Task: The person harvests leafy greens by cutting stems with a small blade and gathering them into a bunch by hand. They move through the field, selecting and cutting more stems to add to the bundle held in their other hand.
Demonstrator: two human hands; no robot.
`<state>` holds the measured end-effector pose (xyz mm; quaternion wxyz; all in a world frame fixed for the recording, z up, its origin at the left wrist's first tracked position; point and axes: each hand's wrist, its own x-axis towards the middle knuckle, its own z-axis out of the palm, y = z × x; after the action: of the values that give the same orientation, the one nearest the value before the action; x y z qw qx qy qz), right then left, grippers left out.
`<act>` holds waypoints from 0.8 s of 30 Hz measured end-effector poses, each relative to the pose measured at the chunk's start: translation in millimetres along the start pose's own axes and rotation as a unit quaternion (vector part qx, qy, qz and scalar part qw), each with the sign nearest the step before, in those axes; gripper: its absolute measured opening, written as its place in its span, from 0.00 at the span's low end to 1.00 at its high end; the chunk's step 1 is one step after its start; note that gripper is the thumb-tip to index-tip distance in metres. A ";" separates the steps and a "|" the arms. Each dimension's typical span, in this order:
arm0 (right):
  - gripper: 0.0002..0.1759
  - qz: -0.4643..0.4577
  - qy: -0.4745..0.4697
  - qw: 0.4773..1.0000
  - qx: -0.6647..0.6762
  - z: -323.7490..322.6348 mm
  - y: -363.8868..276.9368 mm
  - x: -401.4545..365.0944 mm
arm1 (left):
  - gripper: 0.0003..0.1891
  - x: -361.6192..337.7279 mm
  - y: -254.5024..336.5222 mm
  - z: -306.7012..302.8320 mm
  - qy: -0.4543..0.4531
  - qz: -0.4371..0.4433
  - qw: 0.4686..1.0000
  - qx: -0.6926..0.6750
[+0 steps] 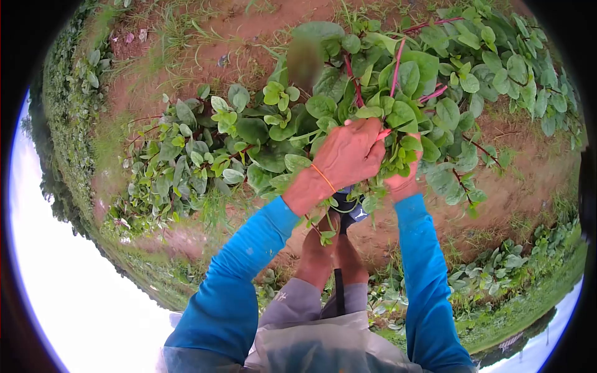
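Leafy Malabar spinach with round green leaves and red stems spreads across the ground before me. My left hand, with an orange band at the wrist, is closed among the upper leaves. A short pink-red piece, which looks like a stem, shows at its fingertips. Just to the right, my right hand is wrapped round a bunch of Malabar spinach sprigs. Leaves cover most of its fingers. The two hands are close together, and thick red stems rise just beyond them.
Reddish soil with tufts of grass lies beyond the plants. More vines sprawl at the upper right, and another leafy row runs behind me on the right. My legs stand close against the near side of the plants.
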<state>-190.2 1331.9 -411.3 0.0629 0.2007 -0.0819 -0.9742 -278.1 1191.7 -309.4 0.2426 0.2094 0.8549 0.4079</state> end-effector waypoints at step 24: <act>0.37 0.117 -0.033 0.990 0.074 -16.7 -20.4 -37.9 | 0.16 90.3 -128.3 14.8 -0.021 -0.138 0.957 0.254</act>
<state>-150.8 1355.5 -415.8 0.1582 0.1612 -0.1785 -0.9577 -361.7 1176.4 -442.1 0.2534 0.1526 0.9456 0.1356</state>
